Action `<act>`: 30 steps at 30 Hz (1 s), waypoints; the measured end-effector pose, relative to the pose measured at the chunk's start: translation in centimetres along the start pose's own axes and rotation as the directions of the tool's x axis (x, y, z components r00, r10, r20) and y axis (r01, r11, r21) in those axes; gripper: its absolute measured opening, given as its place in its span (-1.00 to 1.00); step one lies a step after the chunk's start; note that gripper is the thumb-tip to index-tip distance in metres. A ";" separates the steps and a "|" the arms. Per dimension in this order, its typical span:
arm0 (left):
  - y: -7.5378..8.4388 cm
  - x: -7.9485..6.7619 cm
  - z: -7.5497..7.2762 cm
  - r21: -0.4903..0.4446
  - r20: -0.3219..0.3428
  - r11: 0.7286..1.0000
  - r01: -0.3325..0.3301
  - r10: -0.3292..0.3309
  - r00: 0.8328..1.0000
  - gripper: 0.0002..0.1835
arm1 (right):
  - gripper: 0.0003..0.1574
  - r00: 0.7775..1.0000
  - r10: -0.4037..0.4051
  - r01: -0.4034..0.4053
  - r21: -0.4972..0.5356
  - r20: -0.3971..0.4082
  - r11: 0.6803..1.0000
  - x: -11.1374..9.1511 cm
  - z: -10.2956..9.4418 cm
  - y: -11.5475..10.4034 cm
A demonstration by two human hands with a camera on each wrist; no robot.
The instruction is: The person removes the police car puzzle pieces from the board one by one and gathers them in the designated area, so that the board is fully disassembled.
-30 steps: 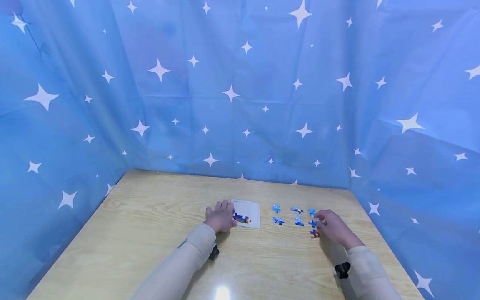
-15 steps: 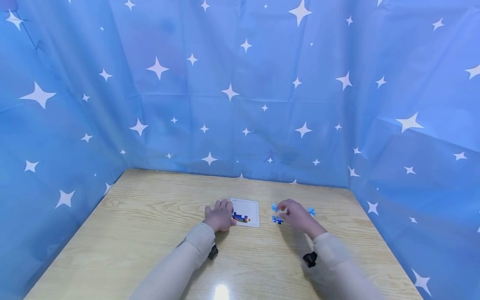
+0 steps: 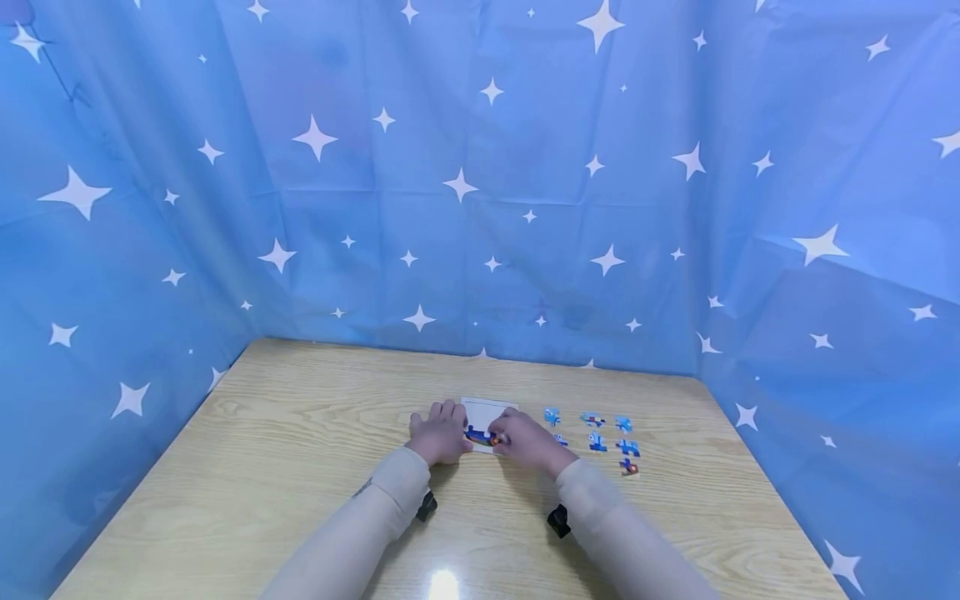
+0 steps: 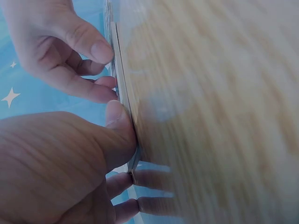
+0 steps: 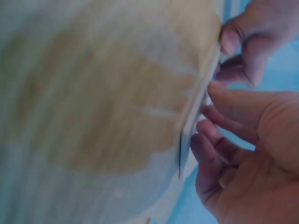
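Observation:
A white puzzle tray (image 3: 480,410) lies flat on the table, with joined dark blue and orange puzzle pieces (image 3: 478,436) along its lower part. My left hand (image 3: 441,433) holds the tray at its left side; in the left wrist view the thumb (image 4: 119,128) presses against the near edge. Over the tray's right part, my right hand (image 3: 528,442) pinches a small puzzle piece (image 3: 504,438) beside the joined ones. Its fingers mostly hide that piece. From the right wrist view, the right thumb (image 5: 233,100) is close above the tray's edge.
Several loose blue puzzle pieces (image 3: 597,442) lie right of the tray, with one dark blue and orange piece (image 3: 628,467) nearest the front. A blue curtain with white stars (image 3: 480,208) encloses the wooden table (image 3: 300,433) at the back and sides.
My right hand has moved left from the loose pieces at the right, across the others, to the tray. The left hand has stayed at the tray's left side.

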State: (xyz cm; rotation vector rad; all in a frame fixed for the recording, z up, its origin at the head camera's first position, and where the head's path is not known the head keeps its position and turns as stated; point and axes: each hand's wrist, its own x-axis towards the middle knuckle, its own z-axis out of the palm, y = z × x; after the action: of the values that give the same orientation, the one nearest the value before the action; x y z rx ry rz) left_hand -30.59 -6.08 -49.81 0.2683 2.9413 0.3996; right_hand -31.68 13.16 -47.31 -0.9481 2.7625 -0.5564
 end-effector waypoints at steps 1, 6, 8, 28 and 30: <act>0.0 0.0 0.1 0.003 0.000 1.000 -0.001 0.001 1.000 -0.67 | -0.64 1.000 0.014 -0.014 -0.005 0.003 1.000 0.1 0.2 -0.1; 0.0 0.0 0.1 0.007 -0.005 1.000 0.002 -0.002 1.000 -0.66 | -0.66 0.998 0.043 -0.043 -0.001 -0.036 0.999 0.1 0.6 -0.6; 0.1 -0.2 0.0 0.012 -0.005 1.000 0.005 -0.005 1.000 -0.66 | -0.67 0.997 0.048 -0.048 0.004 -0.053 0.999 0.0 0.6 -0.8; 0.7 -1.3 -1.1 0.008 -0.001 1.000 -0.004 0.004 1.000 -0.66 | -0.66 0.986 0.121 -0.119 0.030 -0.117 0.993 0.3 1.0 -1.4; 0.8 -1.4 -1.3 0.006 0.001 1.000 -0.002 0.002 1.000 -0.65 | -0.67 0.986 0.116 -0.115 0.016 -0.121 0.993 0.3 0.9 -1.4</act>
State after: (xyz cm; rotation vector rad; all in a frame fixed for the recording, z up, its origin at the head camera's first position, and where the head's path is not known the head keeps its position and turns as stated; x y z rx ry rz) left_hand -29.32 -5.93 -48.15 0.2719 2.9418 0.3904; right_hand -30.89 11.66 -47.61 -0.7696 2.8970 -0.6271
